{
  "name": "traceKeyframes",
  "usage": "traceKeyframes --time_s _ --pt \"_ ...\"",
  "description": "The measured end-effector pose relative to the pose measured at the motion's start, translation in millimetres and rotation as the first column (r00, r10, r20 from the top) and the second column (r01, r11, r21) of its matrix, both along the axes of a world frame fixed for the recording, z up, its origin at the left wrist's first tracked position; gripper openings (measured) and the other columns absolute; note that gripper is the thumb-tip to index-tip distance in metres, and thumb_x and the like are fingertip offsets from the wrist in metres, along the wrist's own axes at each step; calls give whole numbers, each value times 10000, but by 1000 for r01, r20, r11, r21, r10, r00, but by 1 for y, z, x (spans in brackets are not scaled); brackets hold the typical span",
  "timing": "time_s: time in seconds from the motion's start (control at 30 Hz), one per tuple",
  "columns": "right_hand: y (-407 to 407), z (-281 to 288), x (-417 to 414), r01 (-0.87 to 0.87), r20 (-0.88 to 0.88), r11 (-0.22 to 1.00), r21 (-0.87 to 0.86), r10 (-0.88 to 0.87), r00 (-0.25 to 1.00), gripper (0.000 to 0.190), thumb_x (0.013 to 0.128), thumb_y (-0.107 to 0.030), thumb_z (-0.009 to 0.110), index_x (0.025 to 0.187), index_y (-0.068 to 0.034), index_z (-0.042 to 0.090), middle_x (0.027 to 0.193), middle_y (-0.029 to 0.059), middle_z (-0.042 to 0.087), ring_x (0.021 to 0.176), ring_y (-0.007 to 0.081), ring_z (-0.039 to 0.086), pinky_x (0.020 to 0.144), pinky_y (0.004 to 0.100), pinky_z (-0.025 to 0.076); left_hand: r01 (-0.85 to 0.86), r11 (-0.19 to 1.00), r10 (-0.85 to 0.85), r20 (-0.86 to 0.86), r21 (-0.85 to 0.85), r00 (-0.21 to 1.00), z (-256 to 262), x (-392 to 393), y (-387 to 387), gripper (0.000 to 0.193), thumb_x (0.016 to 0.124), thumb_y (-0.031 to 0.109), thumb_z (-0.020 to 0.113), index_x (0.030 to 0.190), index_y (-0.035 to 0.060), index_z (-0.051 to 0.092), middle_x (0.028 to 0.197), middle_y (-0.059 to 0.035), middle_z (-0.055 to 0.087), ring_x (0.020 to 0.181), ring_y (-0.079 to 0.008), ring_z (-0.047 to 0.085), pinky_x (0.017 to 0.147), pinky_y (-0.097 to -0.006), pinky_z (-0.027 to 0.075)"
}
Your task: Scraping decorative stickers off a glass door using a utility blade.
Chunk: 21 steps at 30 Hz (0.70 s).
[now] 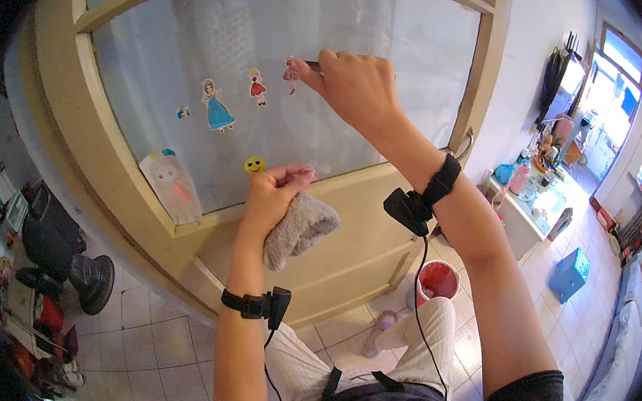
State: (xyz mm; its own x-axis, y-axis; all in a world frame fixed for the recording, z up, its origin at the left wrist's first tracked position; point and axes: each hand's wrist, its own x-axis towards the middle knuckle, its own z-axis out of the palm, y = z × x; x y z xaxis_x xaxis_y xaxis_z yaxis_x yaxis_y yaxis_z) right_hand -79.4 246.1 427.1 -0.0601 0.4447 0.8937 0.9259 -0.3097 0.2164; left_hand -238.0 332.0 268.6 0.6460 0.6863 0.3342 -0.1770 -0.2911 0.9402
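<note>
In my left hand is a grey fluffy cloth, hanging below the fingers. A small pinkish scrap seems to show at the fingertips. My right hand is raised against the frosted glass pane, gripping a dark, thin tool mostly hidden by the fist. Its thumb and the tool's end meet a partly torn pink figure sticker. Left of that are a red-skirted doll sticker, a blue-dress princess sticker and a small blue sticker. A yellow smiley sticker sits just above my left hand.
The cream wooden door frames the glass; a faded sticker covers its lower left corner. A red bucket stands by my knee. Further right are a blue plastic stool and a cluttered white table. Black chairs stand left.
</note>
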Motion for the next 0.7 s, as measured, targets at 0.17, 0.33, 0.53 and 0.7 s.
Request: traceKeyframes --time_s 0.17,0.33,0.53,0.7 --pt "7 0 6 -32 21 999 -14 32 999 679 1025 -650 456 696 -118 717 602 92 676 577 289 702 513 413 520 1 1000 -2 41 22 999 3 -3 -1 233 894 152 829 1057 -9 786 943 -44 775 818 -88 682 757 -237 541" --pt "11 -7 17 -147 133 982 119 131 982 589 992 -563 615 598 -126 576 504 42 567 455 266 593 418 384 420 9 997 -4 61 -71 998 5 1 -8 213 912 149 816 1056 -4 782 851 20 714 713 -40 588 650 -209 475" --pt "0 -22 13 -211 141 976 56 201 969 596 992 -599 586 619 -134 606 578 61 648 507 282 658 456 399 481 27 996 -22 66 -85 998 4 -2 -8 219 907 140 817 1060 -13 784 851 13 718 726 -44 592 658 -210 476" --pt "-27 -47 4 -313 39 949 41 311 949 582 993 -565 611 614 -124 588 569 82 628 499 295 641 456 418 466 -20 1000 21 32 -19 999 0 -3 -8 203 905 141 818 1044 -6 796 865 7 734 734 -51 602 665 -215 484"
